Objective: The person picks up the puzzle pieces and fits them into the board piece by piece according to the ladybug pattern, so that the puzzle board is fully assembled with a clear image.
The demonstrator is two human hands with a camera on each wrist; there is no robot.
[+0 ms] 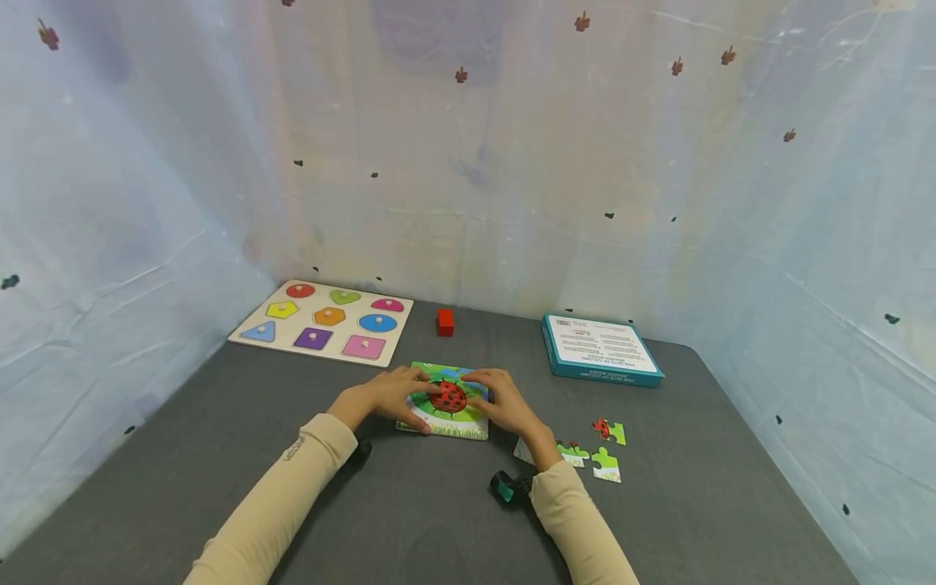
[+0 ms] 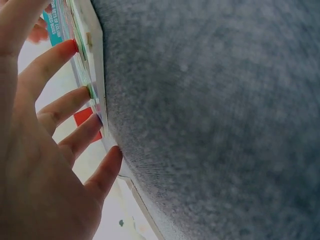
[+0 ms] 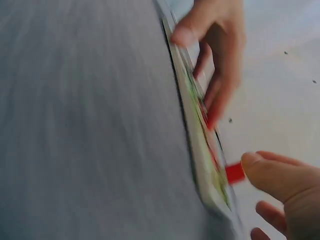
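A ladybug jigsaw puzzle (image 1: pixel 446 427) lies flat on the dark grey table, with green grass and a blue strip around the red ladybug. My left hand (image 1: pixel 391 393) is spread over its left side. In the left wrist view, the fingertips of the left hand (image 2: pixel 55 125) touch the puzzle's surface and edge. My right hand (image 1: pixel 506 405) is at the puzzle's right side, fingers bent loosely over the picture. The right wrist view is blurred; there the right hand (image 3: pixel 285 182) has its thumb apart from the puzzle (image 3: pixel 200 160). Neither hand grips anything.
Loose jigsaw pieces (image 1: pixel 606 465) lie right of my right wrist, some partly hidden by it. A teal-edged box (image 1: pixel 603 349) sits at the back right. A red block (image 1: pixel 445 322) stands behind the puzzle. A knobbed shape board (image 1: pixel 344 337) lies at the back left.
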